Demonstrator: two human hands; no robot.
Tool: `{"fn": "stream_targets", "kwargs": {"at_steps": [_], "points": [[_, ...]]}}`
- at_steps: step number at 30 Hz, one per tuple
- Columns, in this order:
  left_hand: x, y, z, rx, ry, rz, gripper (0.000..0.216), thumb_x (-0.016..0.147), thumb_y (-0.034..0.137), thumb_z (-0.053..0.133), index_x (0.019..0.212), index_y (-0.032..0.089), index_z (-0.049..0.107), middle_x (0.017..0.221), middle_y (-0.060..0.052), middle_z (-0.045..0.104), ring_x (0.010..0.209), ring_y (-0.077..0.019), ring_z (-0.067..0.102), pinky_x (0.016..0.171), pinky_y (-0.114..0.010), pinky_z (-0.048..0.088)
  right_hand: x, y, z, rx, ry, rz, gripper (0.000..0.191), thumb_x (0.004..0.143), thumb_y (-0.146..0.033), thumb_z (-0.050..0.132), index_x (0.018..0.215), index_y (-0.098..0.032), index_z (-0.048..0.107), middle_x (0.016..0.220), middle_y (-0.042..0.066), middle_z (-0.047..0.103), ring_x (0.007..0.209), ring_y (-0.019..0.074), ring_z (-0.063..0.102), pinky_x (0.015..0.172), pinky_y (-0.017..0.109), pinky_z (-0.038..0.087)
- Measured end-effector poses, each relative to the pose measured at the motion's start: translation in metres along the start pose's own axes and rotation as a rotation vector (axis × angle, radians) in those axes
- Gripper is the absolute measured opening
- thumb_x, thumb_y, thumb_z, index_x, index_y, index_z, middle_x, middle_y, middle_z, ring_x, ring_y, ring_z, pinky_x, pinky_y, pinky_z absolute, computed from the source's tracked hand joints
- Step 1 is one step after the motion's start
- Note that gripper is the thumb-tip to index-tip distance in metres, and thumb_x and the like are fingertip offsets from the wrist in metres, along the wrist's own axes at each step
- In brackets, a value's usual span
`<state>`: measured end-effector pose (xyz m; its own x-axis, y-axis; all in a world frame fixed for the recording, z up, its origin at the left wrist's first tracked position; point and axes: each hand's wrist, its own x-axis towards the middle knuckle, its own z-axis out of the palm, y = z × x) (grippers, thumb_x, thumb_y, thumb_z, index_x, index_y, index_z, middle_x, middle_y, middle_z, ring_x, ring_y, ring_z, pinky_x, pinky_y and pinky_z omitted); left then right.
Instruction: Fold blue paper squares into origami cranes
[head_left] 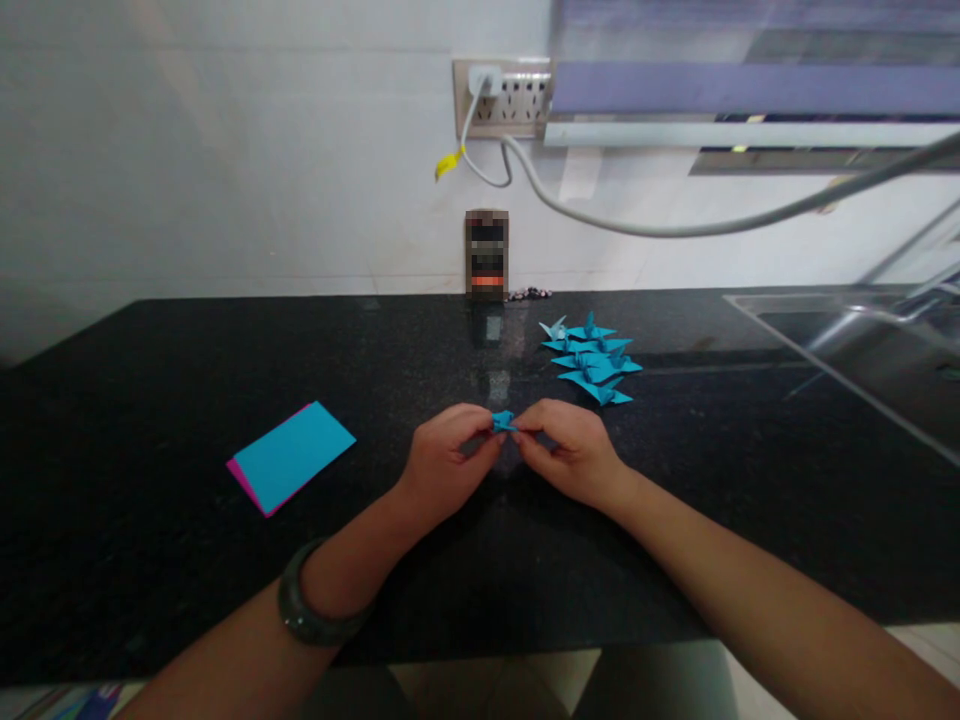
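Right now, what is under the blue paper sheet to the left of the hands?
Pink paper peeks out along the left edge of the blue paper sheet, above the black countertop. The rest underneath is covered, so the number of sheets cannot be told.

At the middle, the small folded paper (503, 421) is showing bright blue, while the far-right cranes (598, 362) are sharing that blue, one paling to whitish. At left, a plain blue sheet (295, 457) is edging into magenta beneath, and the black countertop (150, 400) is displaying fine speckles.
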<state>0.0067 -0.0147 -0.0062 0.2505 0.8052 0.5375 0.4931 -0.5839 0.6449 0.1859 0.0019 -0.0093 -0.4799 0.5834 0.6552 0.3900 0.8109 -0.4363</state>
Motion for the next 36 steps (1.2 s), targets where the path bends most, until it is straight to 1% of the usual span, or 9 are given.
{"fn": "stream_targets", "kwargs": {"at_steps": [4, 9, 15, 19, 22, 25, 29, 32, 36], "points": [[0.0005, -0.0022, -0.0035, 0.078, -0.051, 0.09, 0.015, 0.078, 0.015, 0.052, 0.077, 0.02, 0.066, 0.077, -0.004, 0.068, 0.074, -0.0163, 0.061, 0.069, -0.027, 0.046, 0.0007, 0.0, 0.0007, -0.021, 0.047, -0.051, 0.012, 0.08, -0.015, 0.052, 0.088, -0.018, 0.061, 0.079, 0.006, 0.063, 0.073, 0.0145, 0.058, 0.066, 0.027, 0.048], [0.0017, -0.0021, -0.0059, 0.201, -0.064, 0.198, 0.017, 0.08, 0.015, 0.05, 0.076, 0.019, 0.066, 0.079, -0.005, 0.07, 0.075, -0.0162, 0.063, 0.07, -0.027, 0.046, -0.001, 0.0007, 0.0025, -0.087, 0.113, -0.088, 0.027, 0.082, -0.015, 0.052, 0.108, -0.018, 0.056, 0.09, 0.008, 0.063, 0.081, 0.0152, 0.06, 0.071, 0.028, 0.051], [0.0005, -0.0061, -0.0038, 0.295, 0.012, 0.304, 0.014, 0.08, 0.015, 0.051, 0.075, 0.017, 0.065, 0.075, -0.004, 0.069, 0.069, -0.0144, 0.062, 0.065, -0.025, 0.047, -0.0019, 0.004, 0.0024, -0.097, 0.122, -0.107, 0.018, 0.082, -0.016, 0.055, 0.099, -0.018, 0.06, 0.087, 0.008, 0.063, 0.08, 0.0151, 0.06, 0.07, 0.029, 0.052], [0.0007, -0.0058, -0.003, 0.305, 0.039, 0.325, 0.013, 0.08, 0.014, 0.052, 0.075, 0.016, 0.065, 0.075, -0.004, 0.069, 0.068, -0.0139, 0.062, 0.064, -0.025, 0.048, 0.0007, 0.0031, 0.0003, -0.078, 0.136, -0.092, 0.012, 0.08, -0.017, 0.058, 0.091, -0.017, 0.059, 0.081, 0.006, 0.06, 0.076, 0.0146, 0.058, 0.066, 0.028, 0.051], [0.0012, -0.0037, -0.0032, 0.327, 0.055, 0.342, 0.014, 0.08, 0.015, 0.051, 0.075, 0.016, 0.064, 0.074, -0.004, 0.069, 0.068, -0.0134, 0.062, 0.063, -0.024, 0.048, 0.0014, 0.0024, -0.0001, -0.083, 0.141, -0.094, 0.011, 0.08, -0.016, 0.057, 0.091, -0.018, 0.058, 0.082, 0.006, 0.06, 0.077, 0.0145, 0.058, 0.065, 0.028, 0.051], [0.0008, -0.0029, -0.0032, 0.342, 0.06, 0.347, 0.015, 0.082, 0.016, 0.05, 0.075, 0.016, 0.064, 0.073, -0.004, 0.07, 0.067, -0.0134, 0.062, 0.063, -0.024, 0.048, 0.0009, 0.0024, 0.0006, -0.099, 0.149, -0.107, 0.01, 0.081, -0.016, 0.057, 0.091, -0.018, 0.058, 0.082, 0.006, 0.06, 0.076, 0.0144, 0.059, 0.066, 0.028, 0.051], [0.0001, -0.0034, -0.0029, 0.338, 0.056, 0.346, 0.015, 0.082, 0.017, 0.051, 0.075, 0.016, 0.064, 0.074, -0.004, 0.07, 0.068, -0.0136, 0.063, 0.064, -0.024, 0.048, 0.0013, 0.0024, 0.0, -0.106, 0.152, -0.118, 0.003, 0.081, -0.015, 0.057, 0.081, -0.018, 0.058, 0.077, 0.006, 0.059, 0.071, 0.0137, 0.058, 0.063, 0.027, 0.051], [0.0004, -0.0032, -0.003, 0.331, 0.051, 0.361, 0.015, 0.082, 0.016, 0.05, 0.075, 0.016, 0.064, 0.074, -0.004, 0.07, 0.067, -0.0136, 0.062, 0.064, -0.025, 0.048, 0.0021, 0.0024, -0.001, -0.075, 0.139, -0.126, 0.005, 0.08, -0.014, 0.057, 0.078, -0.018, 0.056, 0.08, 0.007, 0.061, 0.074, 0.0139, 0.059, 0.065, 0.027, 0.051], [0.0008, -0.0031, -0.0033, 0.319, 0.039, 0.349, 0.018, 0.083, 0.015, 0.047, 0.076, 0.016, 0.064, 0.075, -0.004, 0.07, 0.069, -0.0136, 0.062, 0.065, -0.025, 0.048, 0.0015, 0.002, 0.0, -0.017, 0.123, -0.113, 0.007, 0.079, -0.012, 0.057, 0.08, -0.018, 0.056, 0.081, 0.006, 0.063, 0.076, 0.0136, 0.06, 0.068, 0.026, 0.051]]}}
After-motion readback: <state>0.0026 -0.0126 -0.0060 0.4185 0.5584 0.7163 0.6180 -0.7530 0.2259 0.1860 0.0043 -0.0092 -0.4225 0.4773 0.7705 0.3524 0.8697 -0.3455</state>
